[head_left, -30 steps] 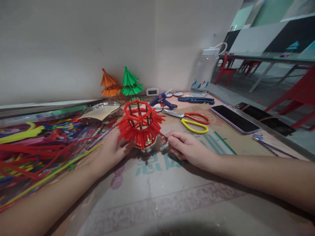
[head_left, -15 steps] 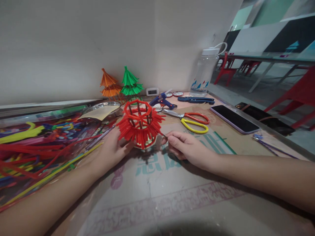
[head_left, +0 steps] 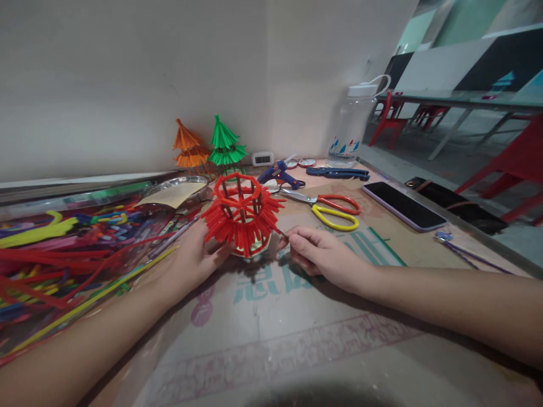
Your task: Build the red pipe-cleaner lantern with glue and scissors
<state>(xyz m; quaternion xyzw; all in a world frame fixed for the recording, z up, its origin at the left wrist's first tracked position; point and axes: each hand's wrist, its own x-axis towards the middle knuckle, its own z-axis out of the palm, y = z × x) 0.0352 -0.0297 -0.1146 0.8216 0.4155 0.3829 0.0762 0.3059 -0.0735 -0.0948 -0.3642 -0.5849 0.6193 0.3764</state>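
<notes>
A red pipe-cleaner pavilion model (head_left: 242, 217) stands at the middle of the table, with a ring on top, brown posts inside and a fringe of short red pieces around it. My left hand (head_left: 197, 249) grips its left side near the base; some of its fingers are hidden behind the model. On the right, my right hand (head_left: 311, 249) is closed in a pinch on a thin dark stick (head_left: 283, 234). The stick's far end meets the right edge of the red fringe. Its exact kind is too small to make out.
Loose pipe cleaners (head_left: 55, 260) fill the left side. Behind stand an orange model (head_left: 189, 144), a green model (head_left: 224, 141), a small timer (head_left: 262, 159) and a glue gun (head_left: 280, 174). Scissors (head_left: 335, 210), pliers (head_left: 337, 172), a phone (head_left: 403, 204) and a water bottle (head_left: 350, 127) are to the right.
</notes>
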